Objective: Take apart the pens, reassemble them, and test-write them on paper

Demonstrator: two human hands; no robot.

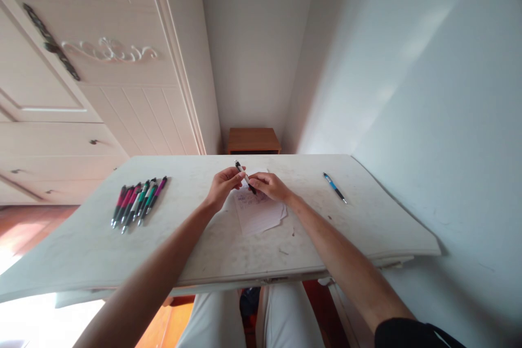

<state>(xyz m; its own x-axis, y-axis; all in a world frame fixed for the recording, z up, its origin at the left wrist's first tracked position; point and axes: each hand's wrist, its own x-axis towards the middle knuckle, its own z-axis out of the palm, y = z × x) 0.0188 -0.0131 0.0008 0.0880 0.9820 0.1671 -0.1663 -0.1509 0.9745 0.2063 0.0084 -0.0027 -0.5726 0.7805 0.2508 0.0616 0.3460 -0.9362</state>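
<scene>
Between my two hands, above the paper, is a white and black pen (246,177), tilted with its dark end down to the right. My left hand (223,187) pinches it near the upper part. The fingers of my right hand (272,186) close on its lower part. Under the hands lie several sheets of paper (261,217) with handwriting near the top. To the left rests a bunch of pens (138,201) with purple, green and white barrels. A single blue and black pen (335,187) lies apart on the right.
The white table (204,261) has smudges and small marks. A pale wardrobe (122,65) rises at the left, and a wall (428,119) runs along the right side. Behind the table stands a small brown wooden cabinet (253,140).
</scene>
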